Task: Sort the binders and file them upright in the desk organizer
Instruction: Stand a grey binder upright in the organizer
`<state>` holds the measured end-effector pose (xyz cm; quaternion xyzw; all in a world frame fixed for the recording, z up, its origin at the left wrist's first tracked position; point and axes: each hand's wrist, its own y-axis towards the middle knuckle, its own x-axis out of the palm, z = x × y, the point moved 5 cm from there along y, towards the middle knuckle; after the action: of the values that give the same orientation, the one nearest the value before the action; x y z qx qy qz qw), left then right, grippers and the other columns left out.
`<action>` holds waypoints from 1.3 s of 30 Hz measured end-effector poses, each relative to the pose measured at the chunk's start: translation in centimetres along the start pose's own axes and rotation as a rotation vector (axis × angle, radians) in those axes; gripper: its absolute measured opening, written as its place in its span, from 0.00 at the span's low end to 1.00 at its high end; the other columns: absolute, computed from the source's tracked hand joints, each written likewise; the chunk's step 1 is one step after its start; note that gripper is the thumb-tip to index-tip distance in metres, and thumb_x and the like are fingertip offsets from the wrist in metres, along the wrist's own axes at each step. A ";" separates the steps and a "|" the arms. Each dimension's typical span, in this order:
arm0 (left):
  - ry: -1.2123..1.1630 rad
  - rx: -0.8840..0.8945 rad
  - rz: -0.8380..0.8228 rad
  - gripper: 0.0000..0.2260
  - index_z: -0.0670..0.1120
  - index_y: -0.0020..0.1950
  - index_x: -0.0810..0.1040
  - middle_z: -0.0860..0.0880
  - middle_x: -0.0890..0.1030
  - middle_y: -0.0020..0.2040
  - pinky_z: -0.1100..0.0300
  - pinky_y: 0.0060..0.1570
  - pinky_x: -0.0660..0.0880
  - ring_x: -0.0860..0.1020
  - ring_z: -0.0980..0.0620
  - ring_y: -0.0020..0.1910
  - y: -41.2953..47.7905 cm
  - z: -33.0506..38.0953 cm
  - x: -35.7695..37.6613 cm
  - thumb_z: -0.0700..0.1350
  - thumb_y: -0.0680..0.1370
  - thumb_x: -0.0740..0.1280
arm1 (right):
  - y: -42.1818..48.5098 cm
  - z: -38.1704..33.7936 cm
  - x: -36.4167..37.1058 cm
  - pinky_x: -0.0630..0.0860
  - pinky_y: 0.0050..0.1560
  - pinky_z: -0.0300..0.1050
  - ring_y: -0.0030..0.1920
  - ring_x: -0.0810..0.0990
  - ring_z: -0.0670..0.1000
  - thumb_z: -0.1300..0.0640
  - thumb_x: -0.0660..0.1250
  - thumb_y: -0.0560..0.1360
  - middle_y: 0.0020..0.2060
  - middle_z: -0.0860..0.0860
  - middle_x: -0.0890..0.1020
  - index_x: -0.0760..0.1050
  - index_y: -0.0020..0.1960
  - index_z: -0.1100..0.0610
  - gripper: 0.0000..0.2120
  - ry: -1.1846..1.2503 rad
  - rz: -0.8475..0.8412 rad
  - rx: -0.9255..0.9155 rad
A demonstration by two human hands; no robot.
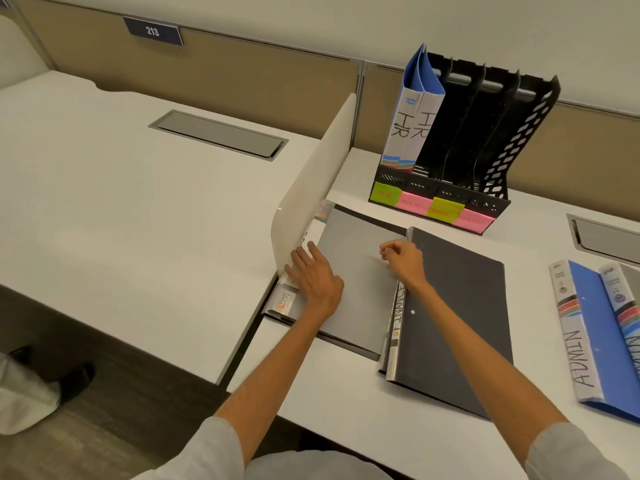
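A light grey binder (356, 271) lies flat beside the white divider. My left hand (313, 277) rests on its left spine edge, fingers spread over the label. My right hand (403, 259) hovers at its right edge with fingers curled, touching the cover; I cannot tell whether it pinches anything. A dark grey binder (457, 320) marked FINANCE lies flat to the right. Two blue binders marked HR (414, 109) stand upright in the leftmost slot of the black desk organizer (485, 140). A blue binder marked ADMIN (588, 334) lies at the far right, another binder (623, 306) partly over it.
Coloured sticky labels (433, 207) line the organizer's front lip. A white divider panel (311, 181) separates this desk from the left desk. Grey cable hatches (218, 133) (606, 237) are set in both desktops. A person's shoe (74, 377) shows on the floor at left.
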<state>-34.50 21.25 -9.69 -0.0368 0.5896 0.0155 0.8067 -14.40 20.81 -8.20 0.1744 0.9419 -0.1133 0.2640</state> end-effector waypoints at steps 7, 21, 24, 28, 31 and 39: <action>0.028 -0.136 -0.175 0.51 0.38 0.76 0.50 0.32 0.60 0.73 0.34 0.67 0.62 0.61 0.34 0.71 1.4 0.0 1.1 0.58 0.66 0.75 | -0.4 1.2 -0.9 0.78 0.58 0.47 0.53 0.82 0.53 0.68 0.61 0.74 0.50 0.54 0.85 0.83 0.51 0.61 0.13 -0.194 0.075 -0.118; -0.420 -0.182 -0.133 0.35 0.37 0.65 0.69 0.37 0.74 0.60 0.51 0.51 0.75 0.76 0.38 0.57 3.9 -0.8 -2.4 0.44 0.64 0.81 | 0.9 0.1 4.2 0.73 0.64 0.55 0.65 0.74 0.58 0.49 0.64 0.79 0.66 0.58 0.75 0.75 0.67 0.59 0.21 -0.357 -0.228 -0.007; -0.576 -0.109 -0.187 0.24 0.40 0.57 0.78 0.42 0.82 0.56 0.60 0.37 0.72 0.80 0.44 0.49 5.0 -0.2 -4.6 0.41 0.64 0.80 | 1.9 -1.0 3.3 0.73 0.64 0.56 0.64 0.75 0.59 0.44 0.61 0.79 0.67 0.58 0.75 0.73 0.68 0.58 0.23 -0.287 -0.231 0.044; -0.784 -0.021 -0.250 0.26 0.47 0.56 0.74 0.44 0.81 0.56 0.57 0.40 0.79 0.81 0.47 0.44 4.9 1.8 -7.2 0.39 0.63 0.80 | 3.3 -3.6 1.4 0.78 0.56 0.60 0.62 0.75 0.57 0.40 0.60 0.79 0.68 0.56 0.72 0.69 0.69 0.55 0.26 -0.072 -0.205 0.106; -0.846 0.033 -0.258 0.25 0.45 0.57 0.76 0.43 0.82 0.55 0.58 0.39 0.80 0.82 0.48 0.42 4.4 3.3 -8.4 0.38 0.63 0.79 | 4.1 -5.5 -0.1 0.80 0.52 0.61 0.60 0.73 0.55 0.38 0.60 0.78 0.70 0.55 0.69 0.67 0.71 0.52 0.27 0.037 -0.180 0.128; -0.943 0.235 -0.108 0.26 0.43 0.63 0.77 0.44 0.82 0.57 0.60 0.41 0.81 0.83 0.46 0.46 3.1 8.0 -14.6 0.38 0.66 0.77 | 4.9 -13.2 -5.7 0.79 0.50 0.68 0.69 0.69 0.61 0.35 0.64 0.74 0.73 0.55 0.64 0.56 0.76 0.50 0.37 0.275 -0.048 0.023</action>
<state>-31.53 25.20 6.46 0.0352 0.1548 -0.0782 0.9842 -14.02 27.76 5.29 0.1687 0.9717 -0.1054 0.1274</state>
